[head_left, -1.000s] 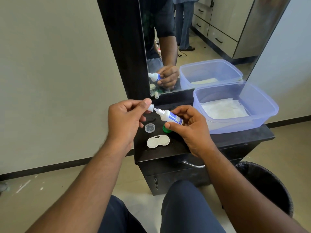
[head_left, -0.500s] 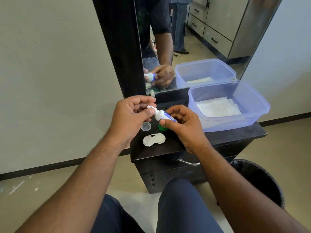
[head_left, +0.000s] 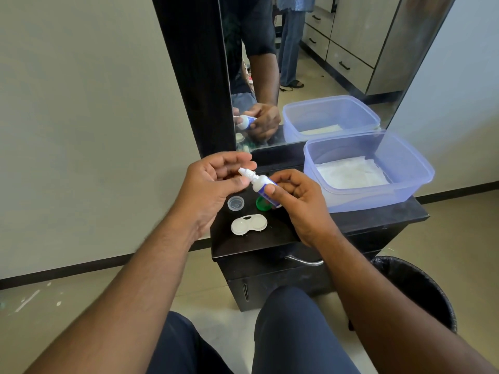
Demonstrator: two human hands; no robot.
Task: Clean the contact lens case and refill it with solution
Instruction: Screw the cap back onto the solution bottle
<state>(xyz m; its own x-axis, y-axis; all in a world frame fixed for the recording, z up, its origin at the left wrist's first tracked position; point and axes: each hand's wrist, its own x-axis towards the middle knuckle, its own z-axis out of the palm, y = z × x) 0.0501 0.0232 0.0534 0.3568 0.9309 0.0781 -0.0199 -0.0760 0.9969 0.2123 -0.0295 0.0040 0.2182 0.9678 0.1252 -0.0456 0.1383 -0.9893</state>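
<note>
My right hand holds a small white solution bottle with a blue label, tilted with its tip up and to the left. A white cap sits on the tip. My left hand has its thumb and fingers around that cap. Below the hands, the white contact lens case lies open on the black dresser top. A clear round lid and a green round lid lie just behind the case; the green one is partly hidden by the bottle.
A translucent blue plastic tub holding white tissue stands at the right of the dresser top. A mirror rises behind. A black-lined bin stands on the floor at the right. My knees are below the drawer handle.
A second ago my left hand held the cap apart from the bottle's bare tip. The cap now sits on the tip, with both hands close together.
</note>
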